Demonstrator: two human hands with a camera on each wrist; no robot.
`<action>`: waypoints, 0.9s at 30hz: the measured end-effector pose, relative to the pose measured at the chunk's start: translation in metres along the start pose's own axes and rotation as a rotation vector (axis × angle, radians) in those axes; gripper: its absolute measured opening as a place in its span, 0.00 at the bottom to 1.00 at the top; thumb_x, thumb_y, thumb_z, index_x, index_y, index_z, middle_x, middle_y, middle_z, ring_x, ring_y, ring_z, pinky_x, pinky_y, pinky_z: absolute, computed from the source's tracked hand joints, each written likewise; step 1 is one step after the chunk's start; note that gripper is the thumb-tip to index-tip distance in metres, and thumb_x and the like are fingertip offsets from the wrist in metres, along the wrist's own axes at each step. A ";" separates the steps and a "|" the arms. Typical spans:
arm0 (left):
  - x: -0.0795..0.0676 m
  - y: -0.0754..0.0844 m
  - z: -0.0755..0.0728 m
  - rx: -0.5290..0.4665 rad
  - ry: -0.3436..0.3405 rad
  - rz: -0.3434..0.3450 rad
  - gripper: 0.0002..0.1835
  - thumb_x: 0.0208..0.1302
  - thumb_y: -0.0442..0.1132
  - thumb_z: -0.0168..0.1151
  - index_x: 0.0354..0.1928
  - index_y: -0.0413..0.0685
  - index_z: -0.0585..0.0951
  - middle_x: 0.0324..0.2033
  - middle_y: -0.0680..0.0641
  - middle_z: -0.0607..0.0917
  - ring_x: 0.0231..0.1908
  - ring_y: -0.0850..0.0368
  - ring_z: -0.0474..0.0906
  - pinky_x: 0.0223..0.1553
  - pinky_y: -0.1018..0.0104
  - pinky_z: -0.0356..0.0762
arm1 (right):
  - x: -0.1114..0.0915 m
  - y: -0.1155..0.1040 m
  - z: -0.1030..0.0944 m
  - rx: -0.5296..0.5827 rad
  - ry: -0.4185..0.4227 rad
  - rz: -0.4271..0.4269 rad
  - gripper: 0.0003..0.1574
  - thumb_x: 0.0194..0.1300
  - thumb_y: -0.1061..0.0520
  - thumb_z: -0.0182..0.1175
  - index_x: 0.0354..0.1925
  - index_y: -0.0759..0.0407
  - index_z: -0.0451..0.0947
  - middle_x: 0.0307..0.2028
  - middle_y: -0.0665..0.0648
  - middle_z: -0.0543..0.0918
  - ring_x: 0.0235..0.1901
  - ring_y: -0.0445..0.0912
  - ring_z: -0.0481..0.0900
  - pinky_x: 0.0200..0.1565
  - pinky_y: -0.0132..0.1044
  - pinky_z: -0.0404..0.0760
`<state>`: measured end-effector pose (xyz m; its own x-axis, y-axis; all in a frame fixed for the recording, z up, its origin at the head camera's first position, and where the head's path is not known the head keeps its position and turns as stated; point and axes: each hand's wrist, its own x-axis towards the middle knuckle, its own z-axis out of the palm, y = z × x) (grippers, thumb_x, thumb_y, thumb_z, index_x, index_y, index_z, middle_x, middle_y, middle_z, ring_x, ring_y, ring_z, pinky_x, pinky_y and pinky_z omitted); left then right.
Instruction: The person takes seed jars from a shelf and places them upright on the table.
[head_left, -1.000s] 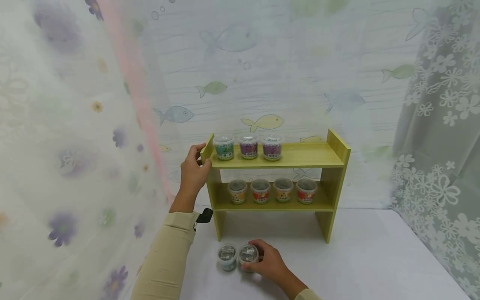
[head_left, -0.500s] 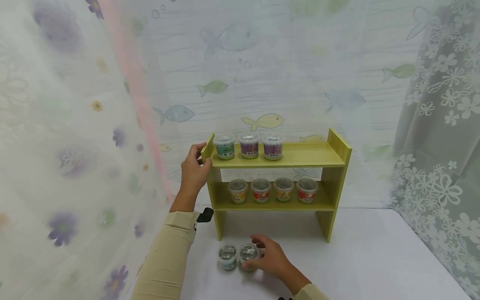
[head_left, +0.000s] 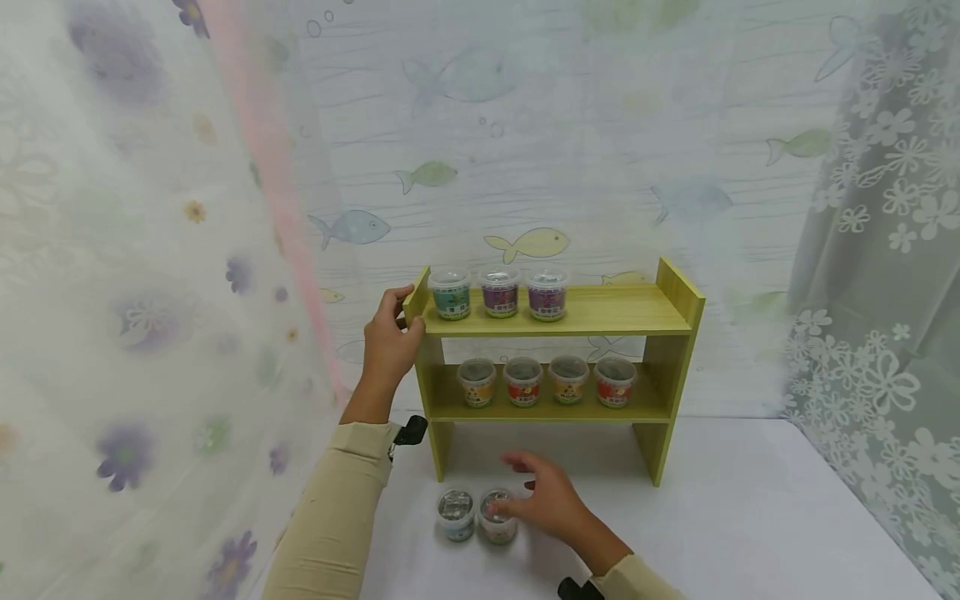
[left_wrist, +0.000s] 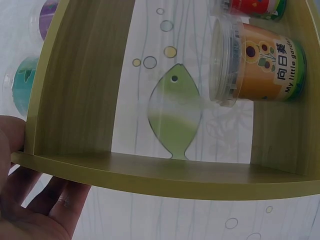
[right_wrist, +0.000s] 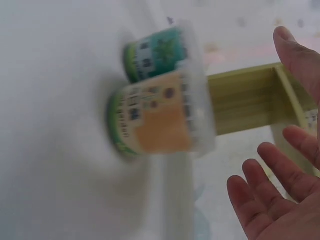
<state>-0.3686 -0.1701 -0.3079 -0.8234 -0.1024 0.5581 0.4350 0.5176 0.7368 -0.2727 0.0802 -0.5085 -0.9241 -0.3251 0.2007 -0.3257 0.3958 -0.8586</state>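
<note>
My left hand (head_left: 392, 342) grips the upper left side panel of the yellow-green wooden shelf (head_left: 547, 327); in the left wrist view the thumb and fingers lie on either side of its edge. Low in the head view, my right hand (head_left: 553, 502) hovers with spread fingers beside a small lidded plastic tub (head_left: 499, 528). The right wrist view, slightly blurred, shows this tub's orange sunflower label (right_wrist: 160, 117) and a gap between it and the hand. Just left of it on the table stands a teal-labelled tub (head_left: 457, 528). Both tubs are upright.
On the top board stand a teal tub (head_left: 452, 302) and two purple tubs (head_left: 501, 298), toward the left. The middle board bears orange-labelled (head_left: 477, 392) and red-labelled tubs (head_left: 523, 392) in alternation. A white cloth (head_left: 750, 508) covers the table; patterned curtains (head_left: 525, 125) hang behind.
My right hand has let go of the orange-labelled tub, its fingers spreading as it moves up and to the right. The left hand and the shelf have stayed put.
</note>
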 end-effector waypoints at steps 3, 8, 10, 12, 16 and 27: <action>0.000 0.000 0.000 0.003 -0.005 -0.001 0.27 0.72 0.37 0.58 0.72 0.57 0.71 0.71 0.46 0.75 0.60 0.40 0.83 0.51 0.44 0.85 | 0.001 -0.007 -0.007 -0.011 0.003 -0.015 0.47 0.52 0.41 0.80 0.67 0.52 0.76 0.64 0.57 0.80 0.64 0.59 0.78 0.59 0.55 0.81; 0.000 0.000 -0.002 0.012 -0.018 0.006 0.27 0.73 0.38 0.57 0.72 0.57 0.71 0.71 0.45 0.76 0.61 0.40 0.82 0.51 0.44 0.85 | 0.003 -0.022 -0.019 0.008 0.014 -0.039 0.47 0.52 0.40 0.80 0.67 0.48 0.76 0.64 0.54 0.80 0.64 0.56 0.77 0.61 0.56 0.80; 0.000 0.000 -0.003 0.017 -0.018 0.011 0.27 0.73 0.37 0.57 0.72 0.57 0.71 0.71 0.44 0.76 0.61 0.40 0.83 0.51 0.44 0.85 | 0.004 -0.028 -0.024 0.012 0.027 -0.065 0.46 0.52 0.41 0.80 0.67 0.47 0.76 0.64 0.53 0.81 0.64 0.55 0.78 0.61 0.55 0.80; 0.000 0.000 -0.003 0.020 -0.014 0.015 0.26 0.73 0.37 0.57 0.72 0.57 0.71 0.70 0.43 0.77 0.60 0.39 0.83 0.51 0.44 0.86 | 0.005 -0.034 -0.029 0.010 0.045 -0.088 0.46 0.51 0.42 0.81 0.67 0.45 0.76 0.63 0.50 0.81 0.64 0.52 0.78 0.61 0.53 0.80; 0.000 -0.001 -0.002 0.023 -0.009 0.018 0.26 0.73 0.37 0.57 0.72 0.56 0.71 0.69 0.43 0.78 0.60 0.40 0.83 0.50 0.44 0.86 | 0.007 -0.048 -0.040 -0.004 0.089 -0.126 0.47 0.49 0.42 0.82 0.65 0.46 0.77 0.62 0.49 0.81 0.64 0.50 0.78 0.60 0.49 0.81; 0.002 -0.001 -0.002 0.034 -0.010 0.013 0.27 0.73 0.38 0.57 0.72 0.57 0.71 0.68 0.43 0.79 0.59 0.40 0.84 0.49 0.44 0.86 | 0.010 -0.073 -0.072 -0.079 0.153 -0.311 0.49 0.47 0.42 0.83 0.65 0.53 0.78 0.62 0.57 0.82 0.62 0.56 0.80 0.57 0.54 0.83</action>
<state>-0.3696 -0.1730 -0.3070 -0.8214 -0.0865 0.5638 0.4338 0.5471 0.7159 -0.2723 0.1103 -0.4094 -0.7955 -0.3105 0.5203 -0.6052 0.3656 -0.7072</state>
